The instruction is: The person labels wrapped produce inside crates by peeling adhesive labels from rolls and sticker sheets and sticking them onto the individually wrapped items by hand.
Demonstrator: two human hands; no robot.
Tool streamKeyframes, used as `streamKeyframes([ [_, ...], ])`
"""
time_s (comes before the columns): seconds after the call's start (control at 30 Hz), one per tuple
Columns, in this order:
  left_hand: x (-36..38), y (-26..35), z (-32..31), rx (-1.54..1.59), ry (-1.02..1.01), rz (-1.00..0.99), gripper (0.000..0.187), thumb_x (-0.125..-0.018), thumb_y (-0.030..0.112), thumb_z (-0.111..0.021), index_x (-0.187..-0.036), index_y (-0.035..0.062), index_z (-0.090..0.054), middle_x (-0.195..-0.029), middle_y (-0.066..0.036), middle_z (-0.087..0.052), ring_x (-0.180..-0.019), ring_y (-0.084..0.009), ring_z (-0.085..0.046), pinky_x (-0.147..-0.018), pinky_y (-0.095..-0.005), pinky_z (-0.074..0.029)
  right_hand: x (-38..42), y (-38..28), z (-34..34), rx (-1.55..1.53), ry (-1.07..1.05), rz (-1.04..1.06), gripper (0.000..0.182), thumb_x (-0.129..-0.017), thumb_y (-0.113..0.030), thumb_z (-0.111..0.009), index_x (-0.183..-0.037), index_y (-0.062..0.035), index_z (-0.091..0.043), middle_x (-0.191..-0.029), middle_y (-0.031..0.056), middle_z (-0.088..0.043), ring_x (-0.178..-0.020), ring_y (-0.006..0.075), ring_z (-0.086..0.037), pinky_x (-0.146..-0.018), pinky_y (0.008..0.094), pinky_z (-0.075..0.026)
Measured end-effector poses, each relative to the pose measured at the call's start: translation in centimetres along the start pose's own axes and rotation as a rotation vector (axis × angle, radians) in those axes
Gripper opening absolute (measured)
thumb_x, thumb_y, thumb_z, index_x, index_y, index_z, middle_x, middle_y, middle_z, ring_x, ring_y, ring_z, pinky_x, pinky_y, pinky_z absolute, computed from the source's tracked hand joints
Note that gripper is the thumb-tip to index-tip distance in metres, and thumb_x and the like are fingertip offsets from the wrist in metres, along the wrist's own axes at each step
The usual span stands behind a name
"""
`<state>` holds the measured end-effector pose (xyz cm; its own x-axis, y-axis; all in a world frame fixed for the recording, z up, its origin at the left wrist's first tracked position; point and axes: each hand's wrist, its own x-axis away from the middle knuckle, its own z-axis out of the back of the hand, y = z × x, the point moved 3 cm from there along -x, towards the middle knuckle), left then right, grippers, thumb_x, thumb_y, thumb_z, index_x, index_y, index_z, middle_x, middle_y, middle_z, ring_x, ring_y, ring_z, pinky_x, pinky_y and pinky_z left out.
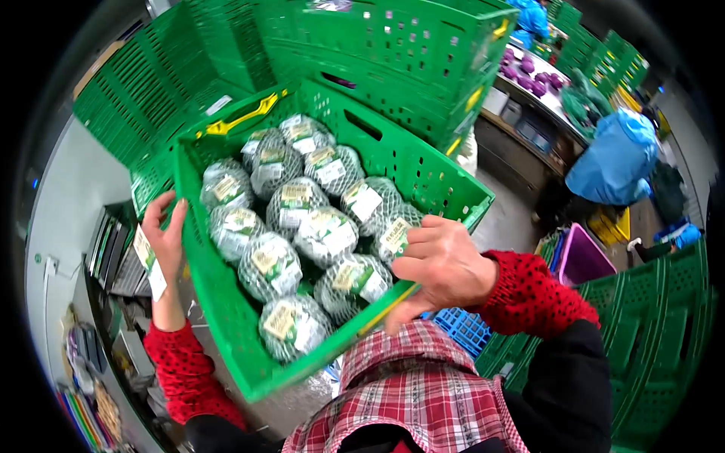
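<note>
Tilted in front of me is a green plastic crate [219, 325] holding several round heads, which look like cabbages [293, 202], each in a mesh net with a printed label. My right hand [445, 264] is closed over the crate's near right rim, fingers inside and thumb outside. My left hand [168, 234] is at the crate's left wall, thumb and fingertips right by the rim. A printed paper label strip [151, 264] sits in that hand, its lower end hanging along the wrist.
Large green crates [362, 60] stand behind mine, and more stacked green crates [642, 340] are on the right. At the upper right, purple vegetables [532, 72] lie on a work table near a person in a blue apron [615, 158]. A pink bin [585, 257] stands below.
</note>
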<state>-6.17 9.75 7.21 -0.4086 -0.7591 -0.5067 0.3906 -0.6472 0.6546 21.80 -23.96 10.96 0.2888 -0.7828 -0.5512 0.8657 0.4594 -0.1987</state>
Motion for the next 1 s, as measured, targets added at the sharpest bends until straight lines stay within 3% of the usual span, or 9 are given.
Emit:
streamKeyframes([
  [0.1,-8.9,3.7,-4.2,-0.387,-0.158,-0.134,0.051,-0.082,0.035,-0.07,-0.118,0.0008,-0.059,-0.118,-0.015,-0.061,-0.109,-0.0267,-0.057,-0.094,-0.0354,-0.043,-0.5,0.8,2.9,0.077,0.135,-0.133,0.065,-0.066,-0.069,-0.067,-0.052,-0.0143,-0.033,-0.048,-0.0009,-0.03,-0.046,0.0185,-0.036,-0.048,0.0339,-0.024],
  [0.2,-18.6,-0.9,-7.5,-0.697,-0.2,-0.331,0.062,-0.081,0.044,-0.067,-0.125,0.0017,-0.053,-0.124,-0.02,-0.057,-0.115,-0.0325,-0.055,-0.097,-0.0388,-0.043,0.1,-0.9,3.3,0.174,0.27,-0.227,0.059,-0.071,-0.056,-0.071,-0.053,-0.015,-0.033,-0.047,-0.0012,-0.03,-0.045,0.018,-0.036,-0.048,0.0345,-0.025],
  [0.33,-25.1,-11.0,-9.2,-1.062,-0.279,-0.178,0.081,-0.077,0.054,-0.067,-0.13,-0.0027,-0.048,-0.13,-0.023,-0.052,-0.12,-0.035,-0.051,-0.099,-0.0407,-0.042,3.1,-0.3,0.5,0.182,0.256,-0.399,0.052,-0.072,-0.044,-0.073,-0.052,-0.016,-0.034,-0.046,-0.0026,-0.032,-0.046,0.017,-0.039,-0.048,0.0331,-0.03],
  [0.57,-15.8,-10.1,-3.6,-0.236,-0.147,0.159,0.073,-0.08,0.024,-0.071,-0.139,-0.0021,-0.036,-0.117,-0.017,-0.057,-0.102,-0.0286,-0.055,-0.091,-0.0346,-0.043,1.9,0.3,5.0,-0.22,-0.119,-0.423,0.033,-0.072,-0.036,-0.072,-0.062,-0.0098,-0.056,-0.06,0.006,-0.053,-0.064,0.0266,-0.058,-0.062,0.0413,-0.047],
  [0.67,-9.2,-2.7,-3.9,0.226,-0.052,0.523,0.059,-0.082,0.019,-0.068,-0.132,-0.0016,-0.045,-0.097,-0.011,-0.061,-0.073,-0.0178,-0.056,-0.069,-0.028,-0.046,0.3,10.8,8.9,0.153,0.202,-0.556,0.034,-0.078,-0.032,-0.07,-0.091,-0.0033,-0.06,-0.088,0.0172,-0.059,-0.088,0.0362,-0.058,-0.073,0.0453,-0.049],
  [0.73,-8.2,-1.6,-3.4,0.145,-0.189,0.413,0.039,-0.086,0.018,-0.062,-0.119,-0.0012,-0.055,-0.083,-0.005,-0.061,-0.062,-0.013,-0.052,-0.059,-0.0257,-0.042,-1.0,18.0,5.7,0.3,0.158,-0.787,0.041,-0.078,-0.032,-0.07,-0.098,0.0029,-0.06,-0.096,0.0218,-0.061,-0.093,0.0359,-0.06,-0.079,0.0449,-0.05],
  [0.77,-7.0,0.3,-3.5,0.129,-0.136,0.346,0.03,-0.088,0.017,-0.059,-0.112,-0.0005,-0.058,-0.081,-0.004,-0.061,-0.063,-0.0128,-0.052,-0.056,-0.0256,-0.042,-2.4,19.5,5.2,-0.118,0.017,-0.919,0.037,-0.078,-0.029,-0.069,-0.091,0.0056,-0.062,-0.087,0.0242,-0.063,-0.084,0.0371,-0.063,-0.075,0.0453,-0.051],
  [0.87,-4.4,1.6,-3.7,0.42,-0.083,0.57,0.018,-0.092,0.016,-0.053,-0.101,0.0021,-0.059,-0.08,-0.004,-0.059,-0.06,-0.0108,-0.051,-0.047,-0.0253,-0.038,-3.7,23.4,1.4,-0.277,0.062,-0.871,0.027,-0.074,-0.016,-0.065,-0.094,0.0026,-0.064,-0.083,0.0249,-0.063,-0.083,0.0382,-0.063,-0.075,0.0439,-0.05],
  [1.0,-3.0,5.1,-4.0,0.361,-0.027,0.541,0.02,-0.095,0.021,-0.048,-0.102,0.0034,-0.054,-0.076,-0.003,-0.053,-0.051,-0.01,-0.046,-0.04,-0.0261,-0.034,-1.1,21.2,2.1,-0.278,0.192,-0.733,0.051,-0.076,-0.011,-0.064,-0.12,0.0091,-0.049,-0.11,0.0272,-0.056,-0.106,0.0417,-0.054,-0.091,0.043,-0.046],
])
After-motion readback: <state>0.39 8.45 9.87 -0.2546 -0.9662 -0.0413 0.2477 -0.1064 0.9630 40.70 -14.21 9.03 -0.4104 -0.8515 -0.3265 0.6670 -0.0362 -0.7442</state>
